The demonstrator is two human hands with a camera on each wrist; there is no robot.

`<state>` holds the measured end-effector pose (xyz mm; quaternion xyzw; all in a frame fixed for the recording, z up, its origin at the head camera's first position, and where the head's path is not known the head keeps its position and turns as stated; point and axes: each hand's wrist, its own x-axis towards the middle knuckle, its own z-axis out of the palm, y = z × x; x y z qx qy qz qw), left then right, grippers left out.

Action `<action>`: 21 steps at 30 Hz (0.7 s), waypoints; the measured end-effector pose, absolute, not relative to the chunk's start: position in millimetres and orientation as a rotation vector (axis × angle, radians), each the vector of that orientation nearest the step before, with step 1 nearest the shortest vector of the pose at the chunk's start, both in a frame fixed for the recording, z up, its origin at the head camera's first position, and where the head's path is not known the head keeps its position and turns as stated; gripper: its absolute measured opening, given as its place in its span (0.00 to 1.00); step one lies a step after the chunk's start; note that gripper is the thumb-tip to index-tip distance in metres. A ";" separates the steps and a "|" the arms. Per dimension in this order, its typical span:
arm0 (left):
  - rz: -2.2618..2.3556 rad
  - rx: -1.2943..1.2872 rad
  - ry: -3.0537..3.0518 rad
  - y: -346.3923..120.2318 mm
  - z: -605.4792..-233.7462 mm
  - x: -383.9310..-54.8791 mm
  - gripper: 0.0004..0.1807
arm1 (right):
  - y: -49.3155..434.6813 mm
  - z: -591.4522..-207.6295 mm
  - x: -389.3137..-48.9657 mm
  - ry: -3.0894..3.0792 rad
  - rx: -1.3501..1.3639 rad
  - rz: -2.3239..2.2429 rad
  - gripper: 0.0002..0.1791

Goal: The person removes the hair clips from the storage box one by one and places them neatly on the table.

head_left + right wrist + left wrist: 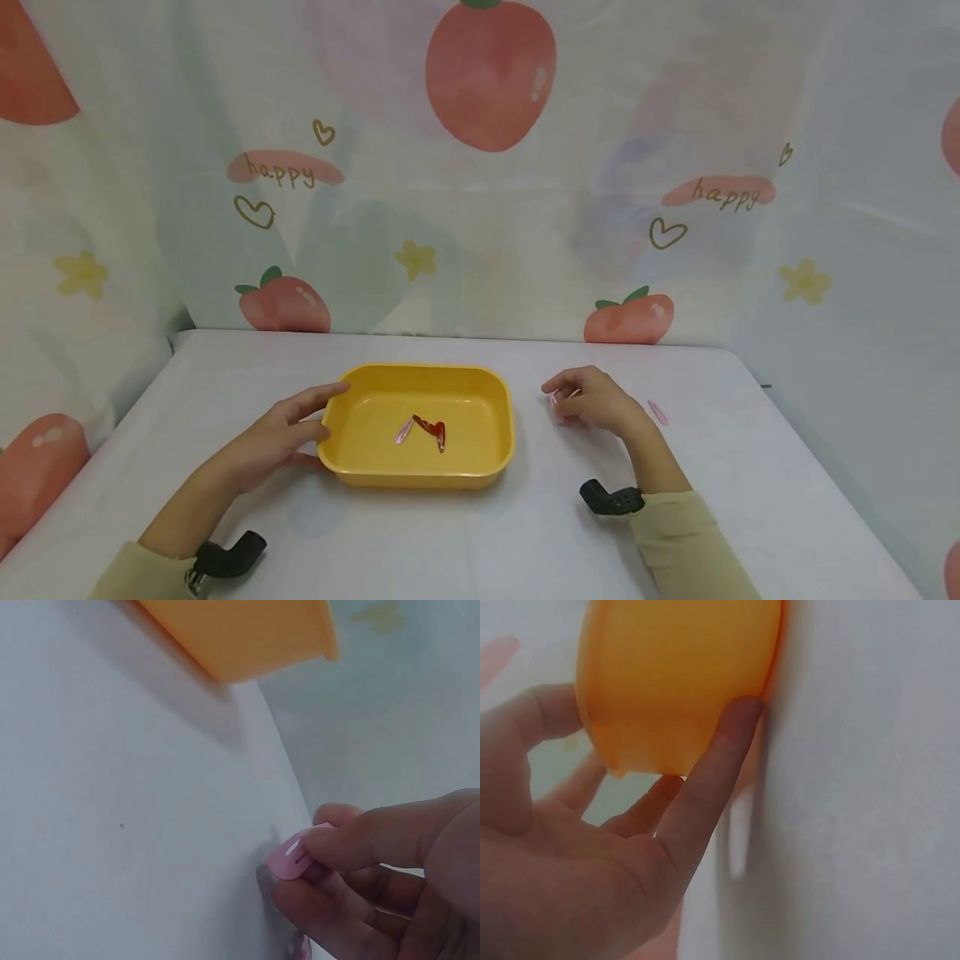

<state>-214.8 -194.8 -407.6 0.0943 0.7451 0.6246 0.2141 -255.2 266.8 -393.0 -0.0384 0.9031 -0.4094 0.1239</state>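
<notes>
A yellow plastic tray (pixel 416 481) stands on the white table, and my left hand (pixel 266 437) touches its left end with fingers spread. The left wrist view shows those fingers resting against the tray's end wall (pixel 671 675) and rim. Inside lie a pink snap hair clip (pixel 404 431) and what look like two dark red hair clips (pixel 431 427). To the right of the tray, low over the table, my right hand (pixel 600 402) pinches a pink hair clip (pixel 289 856) between thumb and fingers. Another pink hair clip (pixel 657 412) lies just beyond that hand's right side.
A white cloth covers the table (pixel 420 542). Behind it hangs a patterned curtain (pixel 510 250) with fruit, flowers and writing, and similar cloth closes off both sides. Each wrist carries a black camera mount (pixel 231 556). A small pink piece (pixel 302 947) shows under the right fingers.
</notes>
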 end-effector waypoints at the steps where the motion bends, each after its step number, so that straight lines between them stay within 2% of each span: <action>1: 1.742 0.267 2.037 -195.9 -408.1 -215.4 0.36 | 265.9 -393.3 -255.1 2.638 -0.102 -1.177 0.17; 16: 1.806 0.327 1.795 -208.4 -422.3 -223.6 0.37 | 258.9 -392.2 -252.0 2.806 -0.019 -0.905 0.16; 21: 1.813 0.314 1.786 -209.4 -422.2 -223.2 0.37 | 264.6 -388.3 -252.0 2.801 -0.077 -1.061 0.17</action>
